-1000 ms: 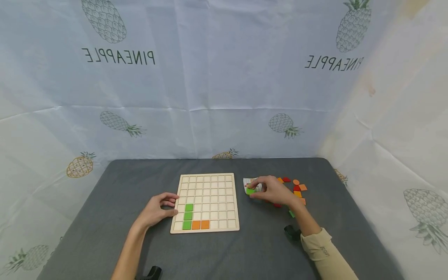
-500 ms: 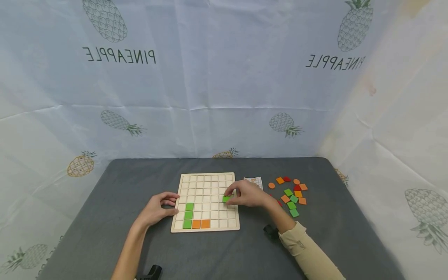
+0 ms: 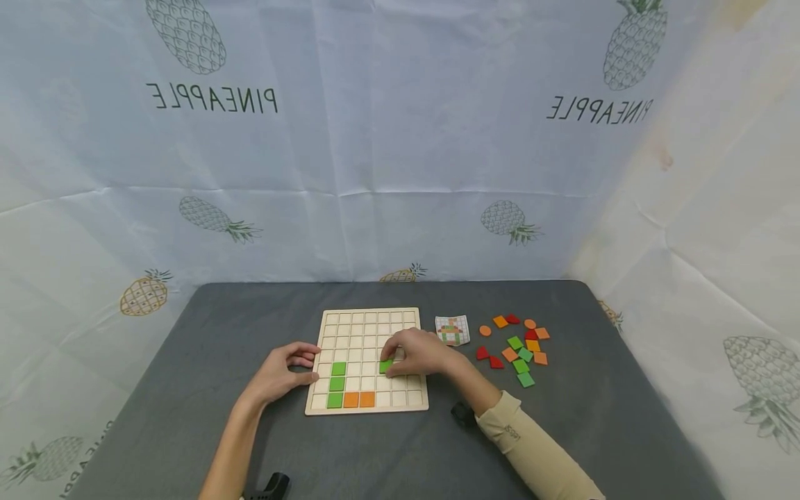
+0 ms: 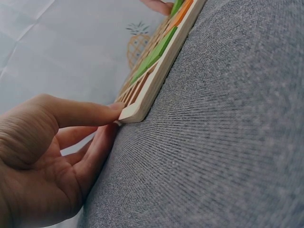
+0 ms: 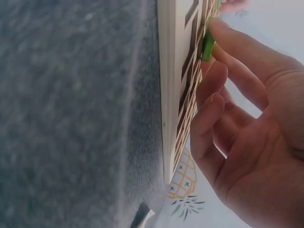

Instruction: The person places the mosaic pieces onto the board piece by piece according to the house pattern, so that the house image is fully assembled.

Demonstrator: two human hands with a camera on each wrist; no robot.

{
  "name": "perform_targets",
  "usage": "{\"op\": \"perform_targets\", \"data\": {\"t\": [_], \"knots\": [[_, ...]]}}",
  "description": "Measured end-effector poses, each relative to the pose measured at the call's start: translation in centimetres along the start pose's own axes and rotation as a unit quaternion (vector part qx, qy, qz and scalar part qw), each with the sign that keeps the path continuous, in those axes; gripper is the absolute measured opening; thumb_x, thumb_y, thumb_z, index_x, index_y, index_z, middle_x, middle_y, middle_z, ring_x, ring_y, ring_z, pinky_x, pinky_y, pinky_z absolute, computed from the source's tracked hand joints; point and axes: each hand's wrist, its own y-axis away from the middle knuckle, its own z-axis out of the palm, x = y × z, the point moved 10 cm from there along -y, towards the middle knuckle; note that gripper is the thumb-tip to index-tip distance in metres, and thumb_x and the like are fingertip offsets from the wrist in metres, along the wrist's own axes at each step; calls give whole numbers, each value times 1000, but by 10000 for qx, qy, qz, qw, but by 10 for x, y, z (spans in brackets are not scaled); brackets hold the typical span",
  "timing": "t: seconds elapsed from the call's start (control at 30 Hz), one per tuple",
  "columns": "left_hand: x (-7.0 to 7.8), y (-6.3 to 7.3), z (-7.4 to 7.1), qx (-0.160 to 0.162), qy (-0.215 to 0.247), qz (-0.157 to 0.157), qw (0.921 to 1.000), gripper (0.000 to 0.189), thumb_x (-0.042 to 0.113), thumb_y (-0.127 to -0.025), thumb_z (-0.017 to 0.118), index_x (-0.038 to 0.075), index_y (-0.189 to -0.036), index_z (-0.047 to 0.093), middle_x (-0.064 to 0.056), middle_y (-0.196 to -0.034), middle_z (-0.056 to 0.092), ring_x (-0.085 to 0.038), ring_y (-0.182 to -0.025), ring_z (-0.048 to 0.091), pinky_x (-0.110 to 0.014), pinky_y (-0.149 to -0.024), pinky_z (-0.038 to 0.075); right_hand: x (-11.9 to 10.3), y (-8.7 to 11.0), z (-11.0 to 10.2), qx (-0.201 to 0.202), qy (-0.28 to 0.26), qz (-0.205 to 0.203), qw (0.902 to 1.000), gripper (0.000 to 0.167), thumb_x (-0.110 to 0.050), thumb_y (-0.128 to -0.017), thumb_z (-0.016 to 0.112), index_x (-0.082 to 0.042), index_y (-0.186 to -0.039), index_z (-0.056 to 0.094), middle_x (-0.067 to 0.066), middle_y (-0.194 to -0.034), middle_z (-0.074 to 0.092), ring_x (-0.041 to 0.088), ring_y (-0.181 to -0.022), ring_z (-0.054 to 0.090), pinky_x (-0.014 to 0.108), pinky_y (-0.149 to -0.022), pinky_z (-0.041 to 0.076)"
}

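A wooden grid board (image 3: 365, 326) lies on the grey table. Near its lower left, green square tiles (image 3: 337, 383) stand in a column, with two orange square tiles (image 3: 359, 400) beside the bottom one. My left hand (image 3: 278, 378) pinches the board's left edge; in the left wrist view the thumb rests on the rim (image 4: 135, 110) near a corner. Over the right half of the board, my right hand (image 3: 417, 353) pinches another green square tile (image 5: 208, 43) between thumb and finger. That tile is close to the grid's surface in the right wrist view; whether it touches cannot be told.
Right of the board lies a small printed pattern card (image 3: 453, 330). Beyond it, loose tiles are scattered: green squares (image 3: 521, 366), orange squares (image 3: 541, 358), red pieces (image 3: 496, 362) and orange discs (image 3: 485, 331). A printed cloth (image 3: 400, 153) hangs behind the table.
My right hand has carried the green tile left from beside the card to over the board, lower and further left than half a second ago. The left hand stays at the board's edge.
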Motion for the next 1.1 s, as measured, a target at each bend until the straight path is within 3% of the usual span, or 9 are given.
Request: {"op": "perform_targets", "data": {"t": [0.57, 0.8, 1.1], "knots": [[-2, 1, 0, -15, 7, -50, 10000, 57, 4, -85, 89, -4, -136, 67, -19, -124, 71, -21, -106, 69, -21, -84, 55, 2, 1, 6, 28, 60, 258, 9996, 20, -28, -94, 87, -26, -113, 82, -8, -112, 78, 9, -103, 69, 30, -86, 53], [-1, 0, 0, 6, 13, -33, 10000, 56, 3, -84, 89, -4, -136, 67, -19, -124, 71, -22, -106, 69, -21, -84, 56, 2, 11, -2, 97, -198, 127, 9997, 21, -22, -96, 83, -17, -116, 80, 0, -112, 75, 6, -86, 64, 26, -81, 54], [-2, 0, 0, 20, 47, -19, 10000, 57, 4, -84, 89, -4, -136, 67, -19, -124, 71, -21, -105, 69, -21, -84, 55, 18, 39, -25, 402, -480, 399, 9972, 25, -21, -97, 83, -14, -121, 79, 2, -113, 77, 6, -74, 63, 22, -68, 51]]}}
